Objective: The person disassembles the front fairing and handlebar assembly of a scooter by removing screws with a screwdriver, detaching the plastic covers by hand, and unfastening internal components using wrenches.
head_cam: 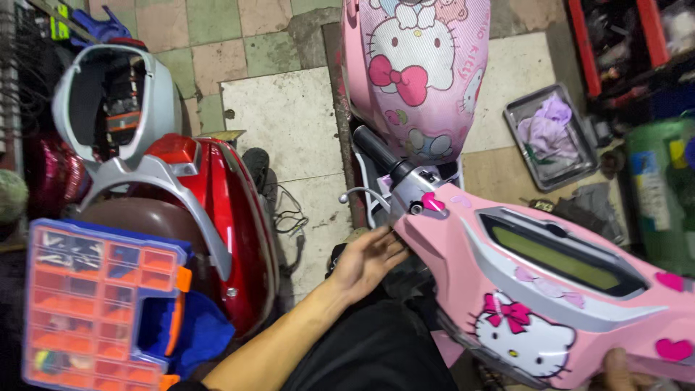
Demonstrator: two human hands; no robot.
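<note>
A pink scooter handlebar cover (550, 289) with a cartoon cat sticker and a long display window lies tilted across the lower right. My left hand (368, 257) rests open against the cover's left underside, just below the black grip (373, 148) and brake lever. My right hand (626, 369) shows only fingertips at the bottom edge, gripping the cover's lower right rim. The pink scooter seat (416, 65) with the same cartoon print stretches away above.
A red scooter (232, 210) with a grey rear rack stands at left. An orange and blue compartment box (94, 304) sits on its seat. A grey body panel (116, 94) lies behind. A metal tray with a purple rag (550, 134) sits on the tiled floor at right.
</note>
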